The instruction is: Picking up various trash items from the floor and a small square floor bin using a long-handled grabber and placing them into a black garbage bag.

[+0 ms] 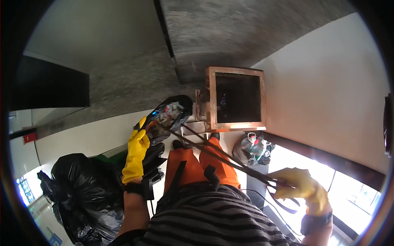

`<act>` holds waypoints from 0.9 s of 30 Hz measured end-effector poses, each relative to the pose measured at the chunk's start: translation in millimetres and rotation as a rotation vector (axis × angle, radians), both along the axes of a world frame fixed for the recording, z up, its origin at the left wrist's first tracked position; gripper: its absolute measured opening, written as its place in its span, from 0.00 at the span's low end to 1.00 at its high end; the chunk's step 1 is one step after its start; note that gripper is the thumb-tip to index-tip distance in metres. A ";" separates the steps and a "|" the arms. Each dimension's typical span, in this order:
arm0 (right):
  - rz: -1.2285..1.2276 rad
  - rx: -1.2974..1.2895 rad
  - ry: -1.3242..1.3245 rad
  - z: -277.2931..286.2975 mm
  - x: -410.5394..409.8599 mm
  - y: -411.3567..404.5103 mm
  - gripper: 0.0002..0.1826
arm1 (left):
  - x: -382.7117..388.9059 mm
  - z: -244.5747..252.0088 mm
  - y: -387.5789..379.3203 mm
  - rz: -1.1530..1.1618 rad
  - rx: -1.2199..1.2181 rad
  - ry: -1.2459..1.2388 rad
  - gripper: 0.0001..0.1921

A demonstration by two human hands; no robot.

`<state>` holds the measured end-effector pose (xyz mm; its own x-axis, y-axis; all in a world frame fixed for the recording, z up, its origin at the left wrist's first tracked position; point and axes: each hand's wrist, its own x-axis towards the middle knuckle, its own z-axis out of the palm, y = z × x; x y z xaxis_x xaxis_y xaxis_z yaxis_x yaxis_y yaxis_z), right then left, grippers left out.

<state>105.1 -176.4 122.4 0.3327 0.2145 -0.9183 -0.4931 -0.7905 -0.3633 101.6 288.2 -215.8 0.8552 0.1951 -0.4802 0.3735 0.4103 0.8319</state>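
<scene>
My left hand (137, 144), in a yellow rubber glove, grips the edge of a black plastic bag (181, 103) whose top gapes over mixed rubbish (167, 112). In my yellow-gloved right hand (297, 184) I hold a pair of long dark tongs or sticks (215, 152); what exactly they are cannot be told. Their far ends reach to the bag's mouth. A square metal-framed opening (238, 97), dark inside, lies right of the bag.
A large full black bag (84, 184) bulges at the left. Another bag with rubbish (257, 147) stands below the metal frame (235, 126), to the right of my legs. A metal step (194, 127) is near my feet. A pale wall (323, 92) rises at the right.
</scene>
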 end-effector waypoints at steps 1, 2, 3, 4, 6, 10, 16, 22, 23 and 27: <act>-0.176 0.002 -0.051 23.8 -10.4 -11.2 0.29 | -13.2 -31.6 19.4 -0.074 0.368 -0.154 0.07; -0.127 -0.069 -0.390 40.5 -36.6 -29.6 0.30 | -16.0 -38.1 21.8 -0.182 0.647 -0.208 0.07; -0.182 -0.161 -0.492 53.9 -47.0 -31.8 0.32 | -19.4 -43.5 19.3 -0.291 0.923 -0.265 0.07; -0.191 -0.179 -0.413 52.6 -49.9 -51.1 0.31 | -16.4 -33.7 15.9 -0.158 0.606 -0.097 0.05; -0.231 -0.323 -0.296 48.5 -37.6 -72.9 0.27 | -20.0 -31.3 17.2 -0.037 0.366 0.063 0.06; 0.055 -0.344 -0.152 -77.1 93.1 -52.7 0.24 | -43.6 -7.2 17.7 0.004 0.621 -0.088 0.12; 0.547 -0.092 -0.609 -345.8 158.5 -45.2 0.25 | -54.3 -7.5 14.8 0.308 0.290 0.326 0.16; 0.339 -0.207 -0.341 -431.1 200.2 -11.6 0.24 | -63.7 8.3 -21.0 0.390 0.334 0.420 0.12; 0.255 -0.222 -0.185 -437.6 205.1 -7.6 0.23 | -67.6 8.0 -21.6 0.357 0.325 0.417 0.13; 0.313 -0.259 -0.360 -463.6 182.2 -3.9 0.21 | -65.1 10.5 -38.2 0.381 0.373 0.544 0.17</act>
